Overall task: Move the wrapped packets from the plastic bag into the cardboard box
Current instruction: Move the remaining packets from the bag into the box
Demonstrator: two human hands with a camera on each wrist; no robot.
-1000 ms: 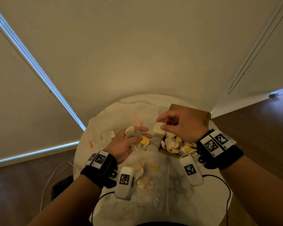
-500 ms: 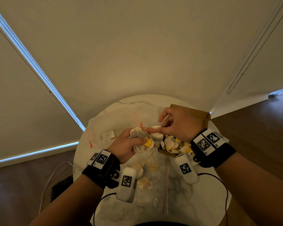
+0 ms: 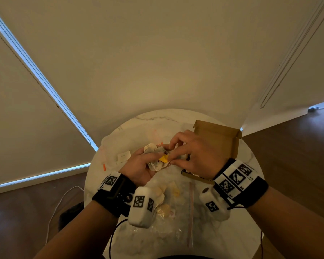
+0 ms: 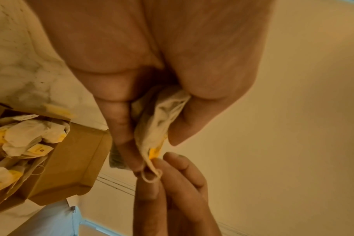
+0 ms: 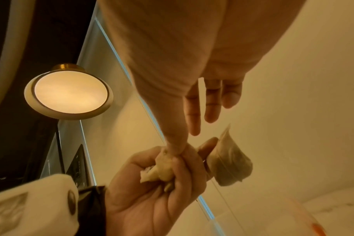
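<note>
Cardboard box [image 3: 218, 139], at two o'clock on the worktop [image 3: 238, 232], already holds many packets. The left hand [image 3: 140, 167] clutches a bunch [image 3: 155, 156]; the right hand [image 3: 193, 156] pinches one from it. Several remain in the plastic bag [image 3: 176, 212].

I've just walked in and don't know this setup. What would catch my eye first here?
The two hands meeting above the round marble table: the left hand grips a bunch of wrapped packets, and the right hand pinches at one by its yellow tag. Just right of them stands the open cardboard box, which the left wrist view shows heaped with packets; the clear plastic bag lies nearer the person.
</note>
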